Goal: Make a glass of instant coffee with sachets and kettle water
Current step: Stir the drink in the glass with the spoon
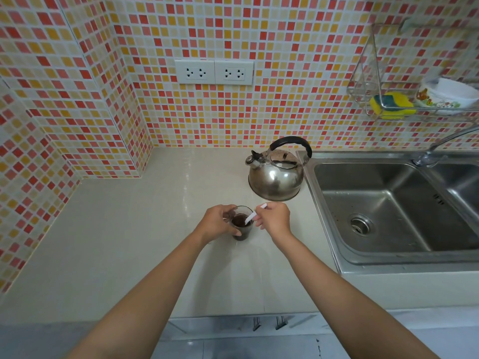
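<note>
A small clear glass (243, 233) holding dark brown coffee stands on the pale counter (145, 242) in front of me. My left hand (216, 224) wraps around its left side. My right hand (273, 218) pinches a white plastic spoon (251, 217) whose lower end dips into the coffee. A shiny steel kettle (276, 177) with a black handle rests behind the glass, close to the sink edge. No sachet is visible.
A stainless double sink (383, 203) with a tap (440, 143) lies to the right. Above it hangs a wire rack (368, 86) holding a yellow sponge (391, 104) and bowls (445, 95). Two wall sockets (213, 72) sit on the mosaic tiles.
</note>
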